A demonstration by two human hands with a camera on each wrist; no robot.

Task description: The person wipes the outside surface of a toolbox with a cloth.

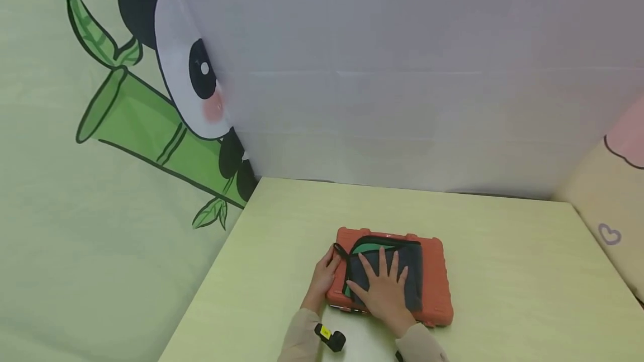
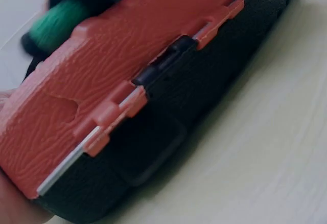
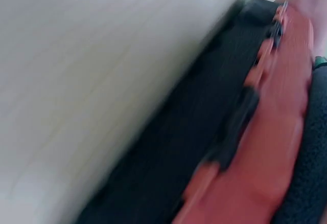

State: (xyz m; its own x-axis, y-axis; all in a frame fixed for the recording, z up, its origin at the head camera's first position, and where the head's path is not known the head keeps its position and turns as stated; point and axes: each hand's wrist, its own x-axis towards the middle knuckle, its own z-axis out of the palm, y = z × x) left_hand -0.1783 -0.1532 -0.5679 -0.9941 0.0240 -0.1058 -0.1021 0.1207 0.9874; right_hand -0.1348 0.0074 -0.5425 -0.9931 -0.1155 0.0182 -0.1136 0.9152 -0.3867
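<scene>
A hard plastic case point(image 1: 437, 278) with a red lid and a black base lies on the table. On its lid sits a folded dark grey and green cloth item point(image 1: 413, 272) with black edging. My right hand point(image 1: 386, 289) presses flat on this cloth, fingers spread wide. At the case's left side, my left hand point(image 1: 324, 275) grips the edge, its fingertips close to a black end of the cloth. In the left wrist view, part of that hand point(image 2: 18, 203) wraps the case's corner, beneath the red lid point(image 2: 66, 101). Dark fuzzy fabric point(image 3: 311, 147) shows at the right wrist view's edge.
The pale yellow table point(image 1: 503, 256) reaches back to a plain light curtain point(image 1: 402, 99). Along the left side hangs a green sheet point(image 1: 50, 211) printed with a panda and bamboo. Black latches point(image 2: 163, 60) line the near side of the case.
</scene>
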